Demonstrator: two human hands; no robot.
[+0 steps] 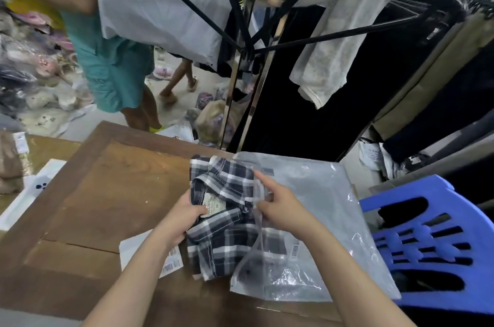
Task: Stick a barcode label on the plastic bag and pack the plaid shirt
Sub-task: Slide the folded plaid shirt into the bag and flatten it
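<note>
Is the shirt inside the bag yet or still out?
Partly in. The shirt has its right edge under the clear bag mouth, which the right hand lifts; most remains outside, held by the left hand.

The plaid shirt [224, 209] is dark navy with white and grey checks, folded into a loose bundle with its collar and a pale neck label turned up. It lies on the desk [107, 193], its right part slipped under the open edge of the plastic bag [320, 219]. The bag is clear, glossy and crinkled, lying flat and stretching away to the right, past the desk's edge. A barcode label [294, 249], white with dark bars, shows on the bag near the shirt's lower right. The shirt's left and lower parts are outside the bag.
</note>
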